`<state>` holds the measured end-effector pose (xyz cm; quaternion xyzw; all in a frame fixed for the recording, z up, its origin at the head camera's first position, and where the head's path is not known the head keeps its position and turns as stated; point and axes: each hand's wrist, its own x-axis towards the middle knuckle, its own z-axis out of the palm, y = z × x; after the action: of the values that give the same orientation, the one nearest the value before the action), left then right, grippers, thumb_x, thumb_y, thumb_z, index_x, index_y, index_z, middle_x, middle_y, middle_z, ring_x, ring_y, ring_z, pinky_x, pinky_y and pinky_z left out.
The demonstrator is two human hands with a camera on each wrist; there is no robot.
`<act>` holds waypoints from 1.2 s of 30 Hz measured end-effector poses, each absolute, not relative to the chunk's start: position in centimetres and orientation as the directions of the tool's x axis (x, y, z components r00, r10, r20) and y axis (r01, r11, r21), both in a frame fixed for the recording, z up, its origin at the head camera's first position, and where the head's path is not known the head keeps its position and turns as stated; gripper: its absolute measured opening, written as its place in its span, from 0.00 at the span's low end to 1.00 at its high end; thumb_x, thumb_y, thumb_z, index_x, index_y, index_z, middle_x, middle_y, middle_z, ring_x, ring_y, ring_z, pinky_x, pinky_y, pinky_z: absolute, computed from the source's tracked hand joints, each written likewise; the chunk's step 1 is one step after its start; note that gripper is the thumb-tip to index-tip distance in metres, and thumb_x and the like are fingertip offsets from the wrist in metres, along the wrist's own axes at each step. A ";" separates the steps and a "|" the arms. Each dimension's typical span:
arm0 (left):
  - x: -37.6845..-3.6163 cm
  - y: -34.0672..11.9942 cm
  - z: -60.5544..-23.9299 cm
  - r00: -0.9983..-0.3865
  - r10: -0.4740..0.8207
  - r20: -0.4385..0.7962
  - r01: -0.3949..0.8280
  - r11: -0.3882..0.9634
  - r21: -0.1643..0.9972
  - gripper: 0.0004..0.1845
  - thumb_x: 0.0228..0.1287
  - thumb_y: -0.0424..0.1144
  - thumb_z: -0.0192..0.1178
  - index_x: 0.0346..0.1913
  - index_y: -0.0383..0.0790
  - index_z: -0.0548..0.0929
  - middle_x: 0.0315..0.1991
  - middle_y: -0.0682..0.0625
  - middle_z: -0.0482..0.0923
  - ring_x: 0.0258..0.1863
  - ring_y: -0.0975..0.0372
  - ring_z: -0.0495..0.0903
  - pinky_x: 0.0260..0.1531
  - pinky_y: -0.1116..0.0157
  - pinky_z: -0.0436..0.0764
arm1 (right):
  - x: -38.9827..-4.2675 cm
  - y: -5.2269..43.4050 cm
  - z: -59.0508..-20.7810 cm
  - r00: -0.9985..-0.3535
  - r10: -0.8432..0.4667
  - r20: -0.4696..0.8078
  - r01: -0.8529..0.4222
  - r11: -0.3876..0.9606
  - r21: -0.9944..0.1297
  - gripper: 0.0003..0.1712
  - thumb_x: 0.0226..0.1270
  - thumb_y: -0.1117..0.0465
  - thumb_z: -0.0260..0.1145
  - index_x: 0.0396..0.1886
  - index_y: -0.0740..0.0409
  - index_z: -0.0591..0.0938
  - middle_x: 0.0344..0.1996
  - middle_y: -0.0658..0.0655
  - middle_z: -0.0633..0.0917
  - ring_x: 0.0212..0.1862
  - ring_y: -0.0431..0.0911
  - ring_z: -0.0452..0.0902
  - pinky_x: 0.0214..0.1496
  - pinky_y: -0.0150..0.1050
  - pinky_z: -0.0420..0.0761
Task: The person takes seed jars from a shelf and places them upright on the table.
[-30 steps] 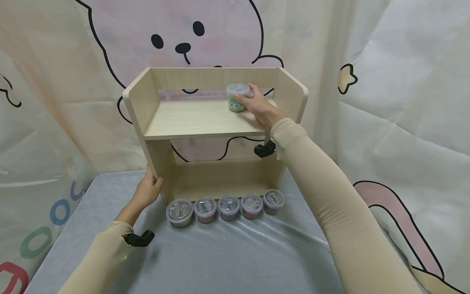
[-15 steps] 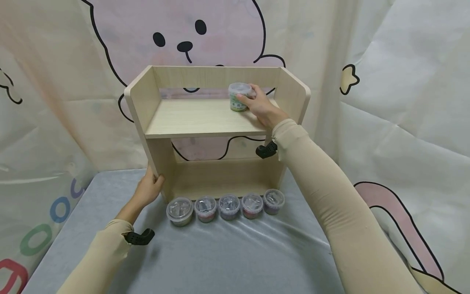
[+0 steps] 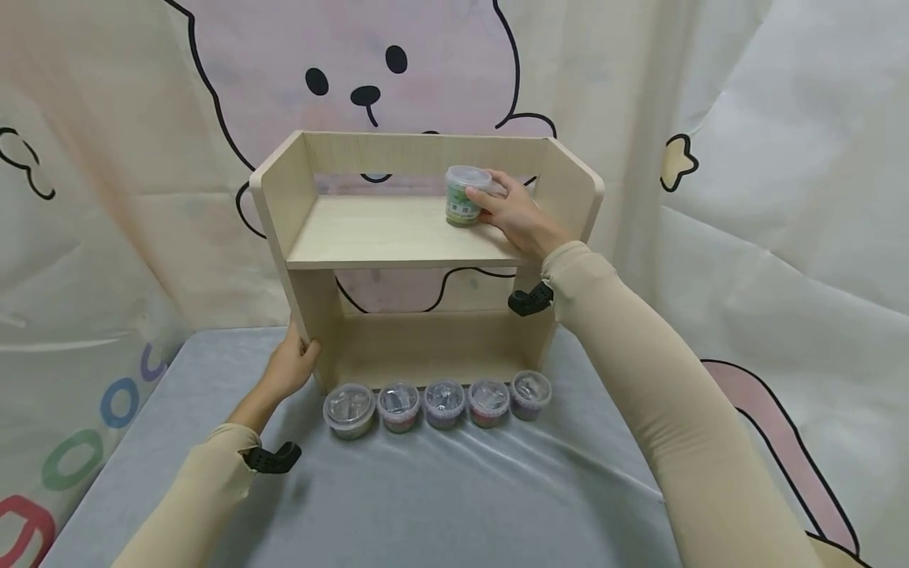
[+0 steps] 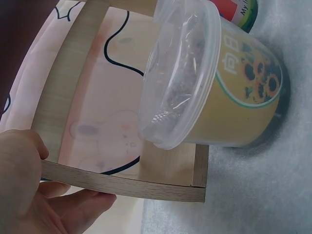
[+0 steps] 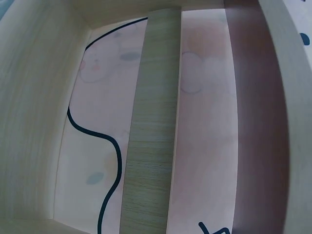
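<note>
Head view: a person in long beige sleeves is working at a small two-tier wooden shelf unit standing on a grey tabletop. The right hand is reaching onto the upper shelf, its fingers curling around a small clear-lidded tub with a green label. The tub is sitting upright on the upper shelf board, toward its right end, just in front of the back rail and immediately left of the gripping fingers.

The left hand is gripping the lower front edge of the unit's left side panel, thumb in front and fingers wrapping behind. In the left wrist view, that hand is pinching the panel's thin edge between thumb and fingers.

Just to the right of the left fingers, a row of five more tubs is standing on the tabletop along the front of the unit, touching or nearly touching one another. The nearest, a yellow tub with a sunflower label, is filling the left wrist view.

Behind everything, a cartoon bear curtain is hanging.
</note>
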<state>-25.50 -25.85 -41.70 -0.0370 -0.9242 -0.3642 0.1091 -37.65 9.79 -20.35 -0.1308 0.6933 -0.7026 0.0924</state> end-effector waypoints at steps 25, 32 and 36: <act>-25.8 -25.7 -42.1 -0.973 -0.027 0.230 0.139 0.728 0.671 0.28 0.76 0.40 0.43 0.73 0.36 0.52 0.57 0.23 0.75 0.57 0.32 0.76 0.53 0.37 0.73 | -32.8 12.9 -19.2 -0.900 -0.422 0.107 -0.132 0.031 -0.991 0.39 0.75 0.67 0.60 0.80 0.49 0.57 0.77 0.59 0.63 0.78 0.51 0.60 0.77 0.52 0.64; -25.7 -25.8 -42.0 -0.974 -0.027 0.226 0.136 0.728 0.672 0.29 0.77 0.41 0.42 0.74 0.37 0.51 0.55 0.24 0.77 0.55 0.34 0.77 0.50 0.38 0.74 | -31.6 13.7 -19.2 -0.884 -0.451 0.123 -0.148 0.021 -0.989 0.36 0.77 0.68 0.56 0.80 0.50 0.57 0.75 0.59 0.64 0.75 0.51 0.62 0.78 0.54 0.62; -25.7 -25.8 -42.0 -0.974 -0.022 0.227 0.139 0.731 0.668 0.30 0.76 0.40 0.42 0.76 0.37 0.49 0.57 0.22 0.75 0.56 0.32 0.76 0.52 0.37 0.74 | -31.0 14.0 -19.5 -0.880 -0.462 0.115 -0.153 0.046 -0.987 0.36 0.76 0.68 0.57 0.79 0.50 0.59 0.73 0.58 0.67 0.72 0.50 0.65 0.77 0.54 0.64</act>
<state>-25.74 -25.83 -42.04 -0.0318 -0.9238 -0.3654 0.1103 -31.02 14.03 -19.48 -0.2154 0.7136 -0.6562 0.1175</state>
